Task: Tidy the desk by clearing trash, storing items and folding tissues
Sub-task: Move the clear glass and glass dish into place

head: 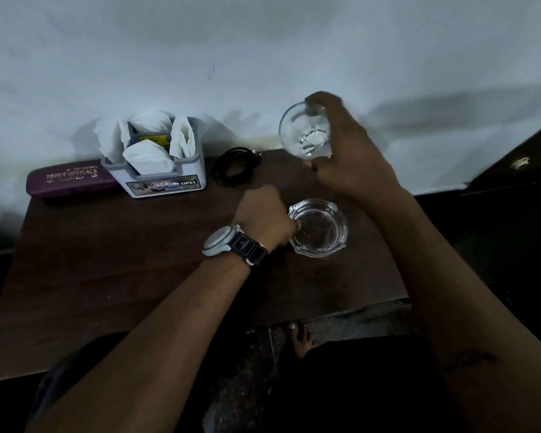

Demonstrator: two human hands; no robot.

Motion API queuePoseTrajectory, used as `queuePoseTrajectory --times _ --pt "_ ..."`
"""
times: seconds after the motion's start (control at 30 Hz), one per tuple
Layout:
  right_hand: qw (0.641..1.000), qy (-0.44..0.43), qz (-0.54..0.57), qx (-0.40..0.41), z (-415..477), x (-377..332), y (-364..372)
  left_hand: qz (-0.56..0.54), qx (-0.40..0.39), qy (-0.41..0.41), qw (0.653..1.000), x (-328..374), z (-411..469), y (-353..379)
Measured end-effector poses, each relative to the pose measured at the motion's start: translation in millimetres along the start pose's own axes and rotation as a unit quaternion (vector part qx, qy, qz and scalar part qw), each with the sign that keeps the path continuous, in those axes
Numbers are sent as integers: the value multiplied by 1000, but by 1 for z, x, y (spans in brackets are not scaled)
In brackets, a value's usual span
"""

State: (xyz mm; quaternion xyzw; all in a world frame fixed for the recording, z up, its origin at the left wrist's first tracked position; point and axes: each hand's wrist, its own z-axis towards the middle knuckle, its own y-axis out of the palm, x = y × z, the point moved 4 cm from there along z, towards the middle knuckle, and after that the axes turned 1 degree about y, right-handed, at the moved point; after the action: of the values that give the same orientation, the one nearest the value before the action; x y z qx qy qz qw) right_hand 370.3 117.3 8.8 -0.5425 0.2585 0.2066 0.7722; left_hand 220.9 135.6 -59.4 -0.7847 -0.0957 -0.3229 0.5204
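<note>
Item 1, right hand (353, 157): fingers wrapped round a clear glass (303, 132), which is held off the desk (107, 276) and tilted, mouth toward the camera, in front of the wall. Bright facets show inside; base or crumpled scrap, cannot tell.

Item 2, left hand (263, 217): fingers curled and mostly hidden. One tip pinches the near rim of a glass ashtray (320, 229), which sits on the desk near the glass but apart from it.

Handling, as judged: if the glass is to be emptied into the ashtray, pin the ashtray flat, bring the mouth low over the bowl and tip slowly. Glass on glass may chip.

Writing:
- watch (222, 242): strap seemingly OMEGA
- grey holder (166, 182) of tissues (146, 157): OPEL
- purple spectacle case (72, 181): PRINCE OPTICALS, smaller print unreadable
- coiled black cable (235, 167): unmarked
</note>
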Motion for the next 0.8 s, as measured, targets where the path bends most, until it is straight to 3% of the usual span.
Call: queuePoseTrajectory --times 0.2,0.47,0.8 --pt "981 97 128 110 -22 1 -32 -3 59 28 998 -5 11 0" --pt "954 115 169 221 -26 14 -58 -152 83 -51 984 -4 40 -15" --pt "950 125 176 224 -12 20 -47 -170 167 -54 970 -5 100 -21"
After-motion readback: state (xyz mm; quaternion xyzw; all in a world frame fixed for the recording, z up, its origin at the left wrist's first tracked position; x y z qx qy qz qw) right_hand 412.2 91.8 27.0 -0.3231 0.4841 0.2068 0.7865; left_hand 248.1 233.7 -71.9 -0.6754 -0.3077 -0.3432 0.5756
